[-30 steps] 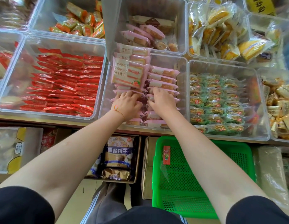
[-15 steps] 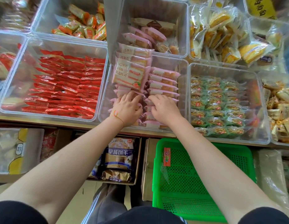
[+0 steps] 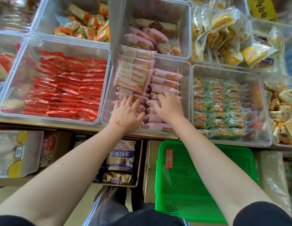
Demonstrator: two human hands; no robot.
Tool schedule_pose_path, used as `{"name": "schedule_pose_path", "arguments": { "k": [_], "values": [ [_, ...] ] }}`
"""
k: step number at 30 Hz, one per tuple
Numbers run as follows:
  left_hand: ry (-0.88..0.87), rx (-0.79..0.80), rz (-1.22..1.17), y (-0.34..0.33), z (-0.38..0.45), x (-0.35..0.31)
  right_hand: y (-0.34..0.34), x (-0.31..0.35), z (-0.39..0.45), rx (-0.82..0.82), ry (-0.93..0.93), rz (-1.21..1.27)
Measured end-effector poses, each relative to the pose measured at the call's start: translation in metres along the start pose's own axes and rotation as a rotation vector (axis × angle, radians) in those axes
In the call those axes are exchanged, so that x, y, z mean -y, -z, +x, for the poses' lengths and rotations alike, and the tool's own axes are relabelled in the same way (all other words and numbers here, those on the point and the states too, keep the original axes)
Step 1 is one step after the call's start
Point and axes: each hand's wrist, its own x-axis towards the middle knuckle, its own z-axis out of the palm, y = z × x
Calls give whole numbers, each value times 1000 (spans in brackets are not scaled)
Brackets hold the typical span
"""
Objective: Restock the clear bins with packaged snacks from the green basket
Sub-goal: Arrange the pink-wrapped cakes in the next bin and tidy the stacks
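Note:
Pink packaged cakes [image 3: 133, 77] fill the middle clear bin [image 3: 185, 88] in two rows standing on edge. My left hand [image 3: 127, 111] lies on the left row with its fingers spread and fairly straight, pressing the packet tops. My right hand [image 3: 169, 106] rests on the right row, fingers bent over the packet tops; its thumb is hidden. The two hands sit side by side, almost touching. The green basket [image 3: 187, 190] stands below the shelf edge under my right forearm, with only a small tag on its wall.
Red packets [image 3: 63, 85] fill the bin to the left, and green-wrapped snacks [image 3: 220, 105] the bin to the right. Back bins hold orange [image 3: 86, 26], pink [image 3: 146, 38] and yellow [image 3: 223, 35] packs. Cardboard boxes of biscuit bags [image 3: 120, 160] sit under the shelf.
Both hands stay in the pink-packet bin and have shifted slightly toward its near rows. My left fingers have spread flatter over the packets.

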Motion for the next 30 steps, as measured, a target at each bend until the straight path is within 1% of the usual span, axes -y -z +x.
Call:
{"name": "schedule_pose_path", "arguments": {
  "k": [2, 5, 7, 9, 10, 13, 16, 17, 18, 19, 21, 22, 26, 30],
  "values": [
    [4, 41, -3, 0, 0, 0, 3, 0, -3, -35, 17, -9],
    [8, 49, -8, 3, -1, -2, 7, 3, 9, -106, 17, 20],
    [16, 42, -7, 4, -1, -2, 4, 11, 17, -67, 11, 56],
    [24, 18, -6, 4, -2, -2, -2, 19, 19, 19, 4, 33],
    [25, 8, -5, 4, -2, -3, -6, 22, 18, 25, 6, 11],
    [22, 3, 2, 4, -2, -2, -4, 21, 11, -81, 39, 27],
    [22, 7, 11, 3, -2, -2, 2, 14, 25, -287, 21, 74],
    [21, -2, 16, 3, -1, -2, 3, 11, 34, -321, -9, 80],
    [22, -14, 21, 1, -1, -2, 2, 8, 43, -298, -42, 80],
    [23, -24, 25, 0, 0, -2, 0, 6, 53, -237, -65, 73],
    [25, -30, 30, -1, 1, -1, -10, 2, 67, -115, -75, 43],
    [26, -29, 31, -2, 1, 0, -17, -1, 70, -81, -71, 19],
    [18, -39, 30, -3, 2, 0, -34, -5, 59, -55, -36, -56],
    [20, -42, 31, -5, 2, 1, -34, -8, 43, -15, 36, -40]
  ]
}}
